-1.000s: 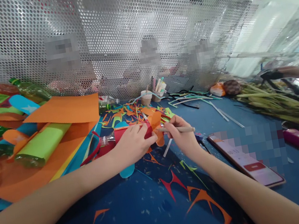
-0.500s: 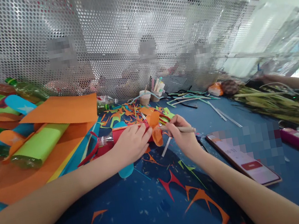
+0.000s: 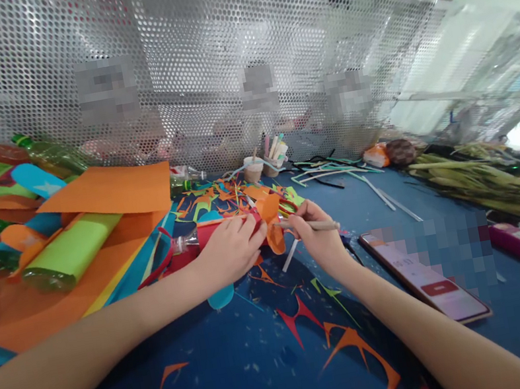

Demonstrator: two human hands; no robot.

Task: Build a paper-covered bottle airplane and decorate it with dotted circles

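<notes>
My left hand point(image 3: 230, 250) is closed over a plastic bottle wrapped in red paper point(image 3: 206, 234), which lies on its side on the blue table point(image 3: 251, 370). An orange paper piece point(image 3: 271, 219) hangs at the bottle's right end. My right hand point(image 3: 316, 235) pinches a thin wooden stick point(image 3: 313, 226), its tip against that orange piece. A white stick point(image 3: 291, 255) lies on the table under my hands.
Orange paper sheets point(image 3: 113, 190) and a lime-green wrapped bottle point(image 3: 69, 251) lie at left. Paper scraps point(image 3: 351, 342) litter the table. A phone point(image 3: 428, 279) rests at right, green stalks point(image 3: 480, 186) behind it. Small cups of sticks point(image 3: 265, 165) stand by the perforated metal screen point(image 3: 216, 61).
The other person's arm at the far right has withdrawn from view. My hands have barely moved; the orange piece has turned slightly at the bottle's end.
</notes>
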